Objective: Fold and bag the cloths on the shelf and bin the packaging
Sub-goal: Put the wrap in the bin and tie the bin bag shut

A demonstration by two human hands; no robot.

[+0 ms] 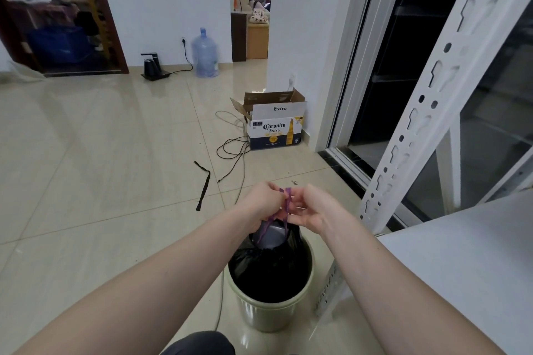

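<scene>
Bag: a dark bag with purple drawstrings hung directly over the bin, its lower part at the bin's mouth, just left of the shelf.
Drawstrings: gathered upward between both hands; they appeared to be being pulled tight or knotted, though which could not be told.
Left hand: the left hand had its fingers curled round the purple drawstrings on the left side.
Right hand: the right hand pinched the same drawstrings from the right, its other fingers loosely bent.
Bin: a pale green bin lined with a black liner stood on the floor below the hands; whether packaging lay inside was hidden.
Shelf: the near board of the white shelf showed at right with no cloths on the visible part; most of it was out of view.
Done, as judged: bagging seemed finished or nearly so, since the bag was being closed at the top.
Left, as judged: securing the drawstrings and placing the bag; any packaging yet to bin could not be seen.
Surroundings: a Coronita box stood farther off by the wall, cables and a black strap lay on the tiled floor, and a water bottle stood far by the wall.
</scene>
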